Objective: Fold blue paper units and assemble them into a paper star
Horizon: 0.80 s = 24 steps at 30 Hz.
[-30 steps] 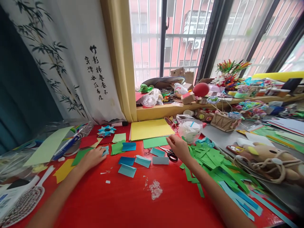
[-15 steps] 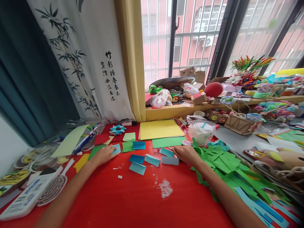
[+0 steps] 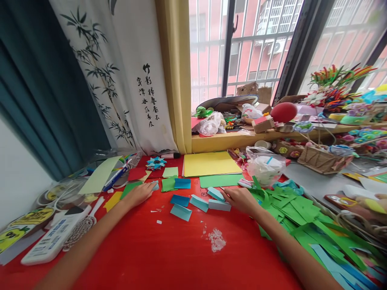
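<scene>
My left hand (image 3: pixel 141 194) is at the back left of the red table, its fingers closed on a small light blue paper piece (image 3: pixel 156 186) that they mostly cover. My right hand (image 3: pixel 240 198) is in a pinch beside a folded light blue strip (image 3: pixel 215 194). A thin tip shows at its fingers, too small to name. Touching that strip is a paler folded strip (image 3: pixel 219 205). Between the hands lie more creased papers: a light blue one (image 3: pixel 199 203), another light blue one (image 3: pixel 180 212) and a darker blue one (image 3: pixel 179 200).
Green paper strips (image 3: pixel 290 205) are heaped by my right forearm. Yellow sheets (image 3: pixel 211 164) lie at the back, near a plastic-wrapped cup (image 3: pixel 266 165). A blue paper ring (image 3: pixel 156 162) sits back left. A white box-like item (image 3: pixel 56 237) and a brush (image 3: pixel 83 227) lie left.
The view has shifted a little, so the scene sits farther right. My right hand and the two strips beside it have moved slightly left among the papers. My left fingers cover more of their paper.
</scene>
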Each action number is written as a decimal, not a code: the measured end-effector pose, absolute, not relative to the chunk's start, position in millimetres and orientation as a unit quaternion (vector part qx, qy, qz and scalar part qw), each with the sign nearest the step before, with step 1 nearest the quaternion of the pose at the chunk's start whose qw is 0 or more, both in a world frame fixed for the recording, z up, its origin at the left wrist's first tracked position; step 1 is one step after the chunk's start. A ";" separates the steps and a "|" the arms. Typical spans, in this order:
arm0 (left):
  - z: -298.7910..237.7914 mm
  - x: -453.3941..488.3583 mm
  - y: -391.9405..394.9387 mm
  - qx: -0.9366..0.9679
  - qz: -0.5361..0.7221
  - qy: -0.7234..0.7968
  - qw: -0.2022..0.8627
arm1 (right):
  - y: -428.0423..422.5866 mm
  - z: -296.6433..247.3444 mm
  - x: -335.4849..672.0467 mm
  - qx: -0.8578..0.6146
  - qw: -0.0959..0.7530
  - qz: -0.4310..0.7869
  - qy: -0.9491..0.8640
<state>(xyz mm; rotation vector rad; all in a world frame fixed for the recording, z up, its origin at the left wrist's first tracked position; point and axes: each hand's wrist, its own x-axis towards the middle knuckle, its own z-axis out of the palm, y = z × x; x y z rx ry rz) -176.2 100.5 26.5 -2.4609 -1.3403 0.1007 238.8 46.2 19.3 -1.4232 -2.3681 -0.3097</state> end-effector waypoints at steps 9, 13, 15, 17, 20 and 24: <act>38.4 -165.5 95.7 -0.869 0.040 -0.470 0.148 | 41.6 19.8 226.6 -0.502 0.207 -0.054 -0.838; 37.8 -167.1 99.3 -0.864 0.031 -0.483 0.140 | 41.7 20.7 227.1 -0.501 0.215 -0.039 -0.837; 39.5 -168.9 102.3 -0.861 0.030 -0.490 0.133 | 42.0 20.5 227.2 -0.502 0.218 -0.033 -0.836; 42.9 -170.8 105.0 -0.861 0.033 -0.492 0.123 | 42.3 19.6 227.0 -0.504 0.220 -0.029 -0.835; 48.0 -172.9 107.0 -0.864 0.039 -0.490 0.107 | 42.8 17.6 226.6 -0.503 0.219 -0.026 -0.836; 48.9 -174.9 106.5 -0.862 0.041 -0.496 0.094 | 43.3 16.5 226.6 -0.500 0.220 -0.027 -0.837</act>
